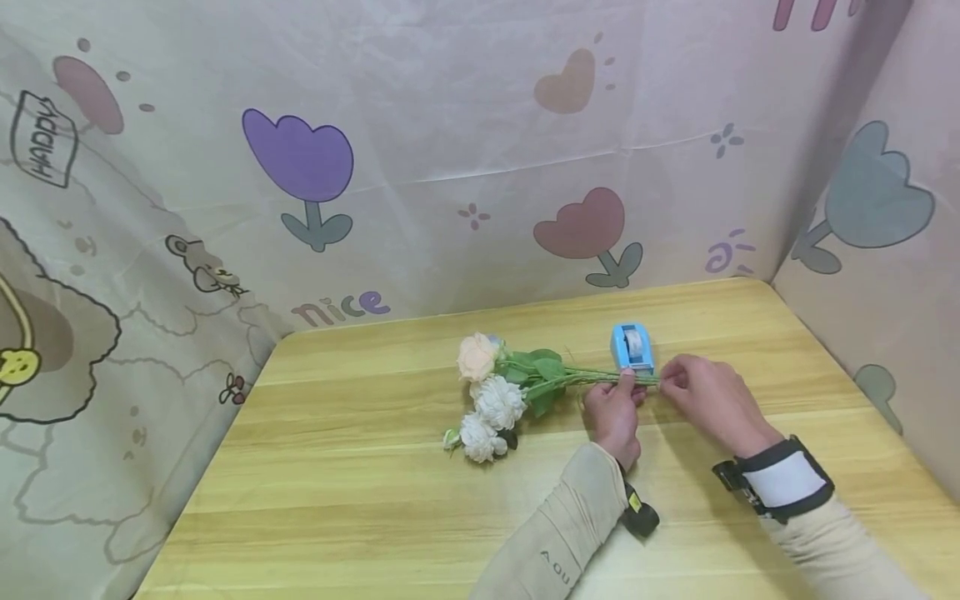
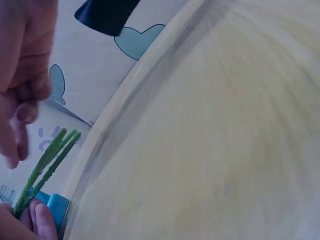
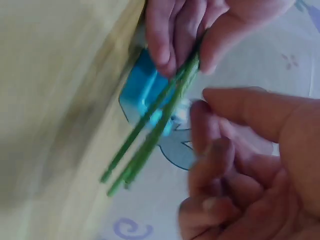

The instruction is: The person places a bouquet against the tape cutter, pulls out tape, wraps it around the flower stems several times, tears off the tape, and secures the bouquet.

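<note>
In the head view a bunch of artificial flowers lies across the table, with white blooms (image 1: 500,402) and a peach rose (image 1: 477,357) at its left end. My left hand (image 1: 617,417) pinches the green stems (image 1: 581,377) between thumb and fingers near their cut ends. The bare ends (image 3: 145,150) poke out past that grip in the right wrist view. Close beside them is my right hand (image 1: 712,400), its fingers loosely bent and apart from the stems; I see nothing clearly held. Just behind the stems stands a blue tape dispenser (image 1: 619,343) with a roll in it.
The wood-grain table (image 1: 337,467) reaches back to a patterned cloth wall (image 1: 435,242). Another cloth side (image 1: 862,317) closes off the right. Both wrists wear straps, the right one with a white panel (image 1: 787,479).
</note>
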`<move>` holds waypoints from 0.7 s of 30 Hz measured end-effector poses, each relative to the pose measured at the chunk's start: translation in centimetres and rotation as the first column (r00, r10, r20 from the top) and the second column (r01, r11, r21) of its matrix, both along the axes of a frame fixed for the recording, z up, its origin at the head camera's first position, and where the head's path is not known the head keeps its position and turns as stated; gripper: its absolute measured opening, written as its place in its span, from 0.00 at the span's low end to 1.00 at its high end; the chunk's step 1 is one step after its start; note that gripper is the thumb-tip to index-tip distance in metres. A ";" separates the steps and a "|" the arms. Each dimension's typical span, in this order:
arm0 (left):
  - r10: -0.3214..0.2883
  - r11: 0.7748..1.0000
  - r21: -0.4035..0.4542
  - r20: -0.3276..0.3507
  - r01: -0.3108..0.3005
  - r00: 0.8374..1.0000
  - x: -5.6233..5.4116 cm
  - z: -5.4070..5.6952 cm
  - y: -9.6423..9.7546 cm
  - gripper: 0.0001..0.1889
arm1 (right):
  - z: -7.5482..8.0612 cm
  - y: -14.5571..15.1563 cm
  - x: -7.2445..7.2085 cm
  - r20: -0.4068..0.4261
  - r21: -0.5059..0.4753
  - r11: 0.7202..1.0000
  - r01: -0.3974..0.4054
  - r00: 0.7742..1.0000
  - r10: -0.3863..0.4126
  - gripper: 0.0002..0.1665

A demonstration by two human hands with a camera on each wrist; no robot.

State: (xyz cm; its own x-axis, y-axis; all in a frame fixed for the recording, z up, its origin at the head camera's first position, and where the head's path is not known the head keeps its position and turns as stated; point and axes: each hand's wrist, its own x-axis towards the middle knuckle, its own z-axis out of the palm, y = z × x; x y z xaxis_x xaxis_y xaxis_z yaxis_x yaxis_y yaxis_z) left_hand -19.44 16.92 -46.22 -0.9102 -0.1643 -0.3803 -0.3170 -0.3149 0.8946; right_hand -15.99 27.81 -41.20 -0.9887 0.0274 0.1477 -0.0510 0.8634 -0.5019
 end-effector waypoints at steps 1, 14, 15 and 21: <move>0.000 1.000 0.004 0.002 0.000 1.000 0.0 0.0 0.0 0.07 | 0.0 -0.1 -0.2 -0.051 0.028 1.000 -0.005 0.999 0.007 0.16; 0.008 0.999 0.038 -0.001 -0.008 1.000 -0.3 -0.2 0.1 0.06 | -1.9 -0.4 -1.7 -0.243 0.130 0.986 -0.103 0.961 0.133 0.06; 0.010 0.999 0.041 0.001 -0.010 1.000 -0.3 -0.2 0.1 0.06 | -1.9 -0.4 -1.6 -0.250 0.126 0.987 -0.099 0.960 0.128 0.05; 0.024 0.999 0.022 0.016 -0.024 1.000 -0.3 -0.1 0.2 0.06 | -2.2 -0.5 -1.3 -0.269 0.118 0.987 -0.111 0.953 0.139 0.04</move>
